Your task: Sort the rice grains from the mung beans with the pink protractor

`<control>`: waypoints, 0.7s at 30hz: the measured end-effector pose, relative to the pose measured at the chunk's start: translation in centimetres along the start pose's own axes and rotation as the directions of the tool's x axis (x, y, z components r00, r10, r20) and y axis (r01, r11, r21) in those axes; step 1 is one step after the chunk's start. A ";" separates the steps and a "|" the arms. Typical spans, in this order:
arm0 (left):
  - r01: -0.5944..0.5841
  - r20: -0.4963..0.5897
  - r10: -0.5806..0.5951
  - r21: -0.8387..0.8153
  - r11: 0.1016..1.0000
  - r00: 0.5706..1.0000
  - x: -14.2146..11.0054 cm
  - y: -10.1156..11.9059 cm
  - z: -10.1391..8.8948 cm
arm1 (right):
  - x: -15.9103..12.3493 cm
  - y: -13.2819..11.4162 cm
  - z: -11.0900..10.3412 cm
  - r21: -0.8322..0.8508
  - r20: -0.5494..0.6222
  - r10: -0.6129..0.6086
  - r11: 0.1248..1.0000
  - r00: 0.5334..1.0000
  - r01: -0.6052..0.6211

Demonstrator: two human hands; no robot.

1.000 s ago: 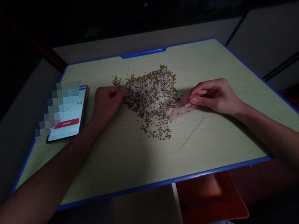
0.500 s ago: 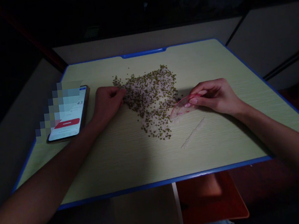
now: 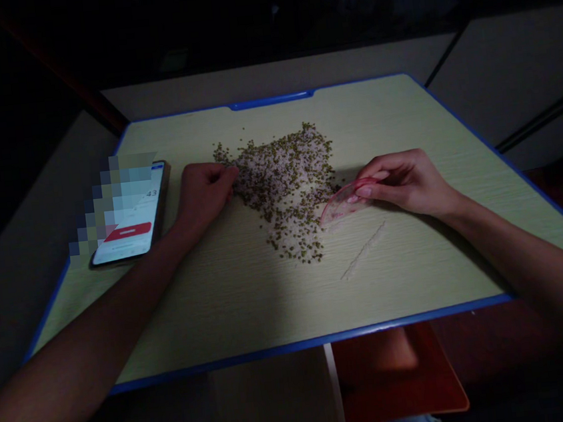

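Observation:
A mixed heap of green beans and white rice-like grains (image 3: 281,164) is spread over the middle of the table. My left hand (image 3: 209,188) is closed at the heap's left edge, thumb and finger pinched together; whether anything is between them is hidden. On the right, my right hand (image 3: 399,182) grips a clear, pink-edged half-round protractor (image 3: 340,207) between thumb and fingers. Its curved edge is tilted down beside the heap's right side. A thin line of white grains (image 3: 365,250) lies below the protractor, apart from the heap.
A lit phone (image 3: 133,236), partly blurred out, lies left of my left forearm. The pale table (image 3: 212,319) has a blue rim and a blue handle piece (image 3: 270,100) at its far edge. Below the front edge is a red-orange seat (image 3: 400,380).

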State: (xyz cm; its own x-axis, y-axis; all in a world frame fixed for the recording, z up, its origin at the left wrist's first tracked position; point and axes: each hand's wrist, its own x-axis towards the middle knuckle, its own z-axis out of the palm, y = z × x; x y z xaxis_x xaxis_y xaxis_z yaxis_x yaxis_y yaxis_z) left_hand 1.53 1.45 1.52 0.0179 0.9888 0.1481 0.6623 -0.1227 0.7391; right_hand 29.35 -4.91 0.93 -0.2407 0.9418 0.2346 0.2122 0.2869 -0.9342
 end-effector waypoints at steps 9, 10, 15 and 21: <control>0.002 0.005 -0.002 -0.001 1.000 1.000 -0.1 0.2 -0.1 | -0.1 0.0 -0.1 -0.008 -0.005 -0.020 1.000 1.000 0.020; 0.000 0.004 0.000 -0.001 1.000 1.000 -0.1 0.2 -0.1 | -0.1 0.0 -0.1 -0.009 0.002 -0.023 1.000 1.000 0.023; -0.002 0.005 0.002 -0.003 1.000 1.000 0.0 0.1 0.0 | -0.1 0.1 -0.2 -0.020 0.044 -0.026 0.999 0.999 0.027; -0.001 -0.005 0.001 0.005 1.000 1.000 -0.1 0.2 0.0 | -0.1 0.2 -0.2 -0.030 0.014 -0.043 0.999 0.999 0.044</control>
State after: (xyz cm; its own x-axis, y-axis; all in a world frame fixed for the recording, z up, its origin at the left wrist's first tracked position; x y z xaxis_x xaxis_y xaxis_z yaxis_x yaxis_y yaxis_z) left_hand 1.65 1.31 1.68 0.0151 0.9882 0.1522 0.6657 -0.1235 0.7360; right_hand 29.55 -4.92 0.77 -0.2631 0.9259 0.2711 0.2300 0.3331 -0.9144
